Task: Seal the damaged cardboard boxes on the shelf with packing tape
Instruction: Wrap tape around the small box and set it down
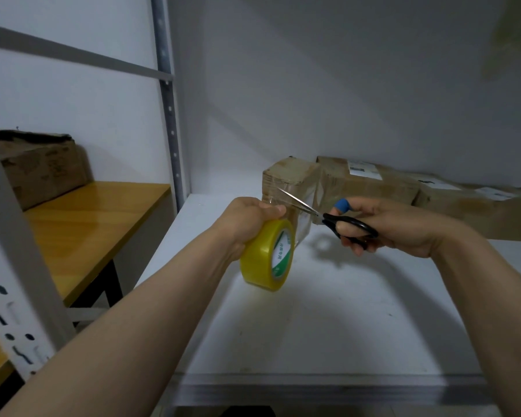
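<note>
A person's left hand (253,218) grips the yellow tape roll (268,257), drawing a clear strip (303,228) from the cardboard box (289,179) on the white shelf (328,320), while the right hand (391,227) holds scissors (340,221) against it; a taut strip, cut close to the box, should seal cleanest.

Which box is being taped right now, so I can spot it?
On the white shelf, a row of cardboard boxes lines the back wall. The taped box is the leftmost one, beyond the scissors. Unlike its flatter, white-labelled neighbours, it shows no label, and clear tape runs to the yellow roll.
</note>
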Demonstrator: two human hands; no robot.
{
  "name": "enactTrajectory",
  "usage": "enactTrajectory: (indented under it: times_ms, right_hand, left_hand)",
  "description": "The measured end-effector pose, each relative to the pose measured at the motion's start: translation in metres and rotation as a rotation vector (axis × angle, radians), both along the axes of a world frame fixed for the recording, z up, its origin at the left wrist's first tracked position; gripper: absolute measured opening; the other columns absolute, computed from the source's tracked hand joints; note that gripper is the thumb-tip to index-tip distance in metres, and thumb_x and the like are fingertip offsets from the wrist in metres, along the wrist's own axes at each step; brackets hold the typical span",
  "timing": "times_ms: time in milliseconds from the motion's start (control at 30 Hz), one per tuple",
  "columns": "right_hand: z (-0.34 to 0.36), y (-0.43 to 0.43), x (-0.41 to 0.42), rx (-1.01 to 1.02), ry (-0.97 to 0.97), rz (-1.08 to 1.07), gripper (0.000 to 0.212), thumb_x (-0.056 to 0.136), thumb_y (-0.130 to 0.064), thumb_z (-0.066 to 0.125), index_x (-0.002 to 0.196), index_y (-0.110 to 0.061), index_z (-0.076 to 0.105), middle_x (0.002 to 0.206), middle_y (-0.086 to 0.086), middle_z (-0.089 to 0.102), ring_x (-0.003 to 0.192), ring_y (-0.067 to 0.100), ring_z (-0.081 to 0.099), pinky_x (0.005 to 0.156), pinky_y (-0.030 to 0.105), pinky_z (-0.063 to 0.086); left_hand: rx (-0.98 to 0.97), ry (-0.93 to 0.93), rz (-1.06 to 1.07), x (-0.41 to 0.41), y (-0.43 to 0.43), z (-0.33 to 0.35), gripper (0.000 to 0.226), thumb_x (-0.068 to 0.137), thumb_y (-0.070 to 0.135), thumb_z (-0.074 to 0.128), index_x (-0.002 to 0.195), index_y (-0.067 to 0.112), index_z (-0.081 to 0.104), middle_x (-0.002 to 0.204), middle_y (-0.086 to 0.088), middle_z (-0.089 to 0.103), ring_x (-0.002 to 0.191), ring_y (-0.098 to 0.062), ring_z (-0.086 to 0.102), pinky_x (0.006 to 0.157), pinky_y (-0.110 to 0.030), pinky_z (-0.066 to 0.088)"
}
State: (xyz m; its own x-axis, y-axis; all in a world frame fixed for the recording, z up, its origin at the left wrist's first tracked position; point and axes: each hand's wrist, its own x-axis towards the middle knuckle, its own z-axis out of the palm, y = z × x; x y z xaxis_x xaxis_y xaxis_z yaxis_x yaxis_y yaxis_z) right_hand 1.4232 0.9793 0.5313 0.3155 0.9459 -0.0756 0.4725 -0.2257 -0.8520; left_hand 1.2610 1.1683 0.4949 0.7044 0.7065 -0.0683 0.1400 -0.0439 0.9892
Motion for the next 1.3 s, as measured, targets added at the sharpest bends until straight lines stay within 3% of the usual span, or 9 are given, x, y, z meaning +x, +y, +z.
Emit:
enactTrajectory:
  times_ms: [267, 433, 600, 700, 867, 1033, 1133, 1200, 1300]
  right_hand:
    - [0.0, 0.02, -0.016, 0.03, -0.073, -0.024, 0.045, 0.068, -0.041, 0.08, 0.105, -0.019, 0.067, 0.078, 0.003, 0.067, 0.066, 0.016, 0.059, 0.059, 0.026, 0.043]
    - [-0.007, 0.019, -0.013, 0.06, -0.05, -0.071, 0.047, 0.065, -0.03, 0.081, 0.106, -0.012, 0.066, 0.06, -0.002, 0.058, 0.064, 0.022, 0.053, 0.058, 0.028, 0.041]
    - [-0.006, 0.021, -0.009, 0.088, -0.05, -0.082, 0.028, 0.079, -0.012, 0.081, 0.104, -0.012, 0.066, 0.053, -0.005, 0.052, 0.061, 0.02, 0.053, 0.062, 0.032, 0.048]
    - [-0.007, 0.022, -0.011, 0.044, -0.128, -0.061, 0.032, 0.081, -0.016, 0.081, 0.107, -0.019, 0.064, 0.061, -0.002, 0.061, 0.065, 0.019, 0.063, 0.071, 0.032, 0.055]
    - [-0.029, 0.025, -0.011, -0.098, -0.286, -0.038, 0.038, 0.076, -0.04, 0.085, 0.104, -0.033, 0.061, 0.082, 0.006, 0.07, 0.072, 0.012, 0.066, 0.072, 0.027, 0.053]
    - [-0.061, 0.032, -0.013, -0.193, -0.363, -0.101, 0.044, 0.067, -0.046, 0.091, 0.097, -0.027, 0.065, 0.078, 0.004, 0.076, 0.064, 0.01, 0.066, 0.069, 0.031, 0.052]
    - [-0.063, 0.039, -0.021, -0.224, -0.521, -0.105, 0.038, 0.067, -0.043, 0.091, 0.094, -0.033, 0.066, 0.085, -0.007, 0.074, 0.073, 0.01, 0.067, 0.065, 0.023, 0.051]
    - [-0.059, 0.045, -0.031, -0.271, -0.724, -0.011, 0.039, 0.073, -0.037, 0.087, 0.106, -0.035, 0.067, 0.098, -0.014, 0.066, 0.085, 0.011, 0.062, 0.062, 0.019, 0.043]
    - [-0.053, 0.053, -0.044, -0.441, -0.924, 0.08, 0.056, 0.081, -0.031, 0.079, 0.134, -0.031, 0.061, 0.111, -0.007, 0.052, 0.095, 0.016, 0.054, 0.066, 0.02, 0.04]
  left_hand:
    - [-0.028, 0.003, 0.014, -0.001, 0.002, 0.002, 0.026, 0.086, 0.027, 0.08, 0.103, 0.011, 0.067, 0.1, -0.012, 0.074, 0.083, -0.027, 0.072, 0.067, -0.035, 0.059]
    - [-0.033, 0.049, -0.003, -0.003, 0.005, 0.007, 0.034, 0.081, 0.029, 0.083, 0.107, 0.01, 0.07, 0.102, -0.013, 0.075, 0.088, -0.031, 0.073, 0.082, -0.045, 0.061]
    - [-0.051, 0.128, -0.029, -0.008, 0.005, 0.013, 0.048, 0.077, 0.031, 0.086, 0.117, 0.012, 0.069, 0.108, -0.012, 0.073, 0.095, -0.034, 0.071, 0.089, -0.051, 0.059]
    - [-0.057, 0.151, -0.047, -0.008, 0.003, 0.015, 0.054, 0.076, 0.031, 0.087, 0.121, 0.012, 0.066, 0.109, -0.012, 0.072, 0.096, -0.035, 0.07, 0.089, -0.05, 0.058]
    - [0.075, 0.285, -0.098, -0.014, 0.001, 0.024, 0.044, 0.079, 0.027, 0.085, 0.115, 0.013, 0.065, 0.098, -0.008, 0.069, 0.086, -0.028, 0.066, 0.068, -0.037, 0.056]
    - [0.15, 0.417, -0.157, -0.029, 0.01, 0.029, 0.043, 0.078, 0.031, 0.085, 0.114, 0.014, 0.07, 0.107, -0.011, 0.073, 0.097, -0.032, 0.069, 0.087, -0.046, 0.058]
    - [0.165, 0.357, -0.154, -0.038, 0.015, 0.027, 0.032, 0.083, 0.033, 0.081, 0.107, 0.014, 0.071, 0.105, -0.009, 0.074, 0.095, -0.029, 0.069, 0.076, -0.039, 0.059]
    - [0.155, 0.264, -0.154, -0.038, 0.018, 0.023, 0.026, 0.089, 0.031, 0.076, 0.108, 0.014, 0.07, 0.109, -0.009, 0.073, 0.1, -0.028, 0.068, 0.083, -0.04, 0.059]
    - [0.145, 0.14, -0.207, -0.04, 0.018, 0.018, 0.015, 0.096, 0.02, 0.067, 0.109, 0.012, 0.067, 0.112, -0.012, 0.071, 0.101, -0.024, 0.064, 0.091, -0.038, 0.052]
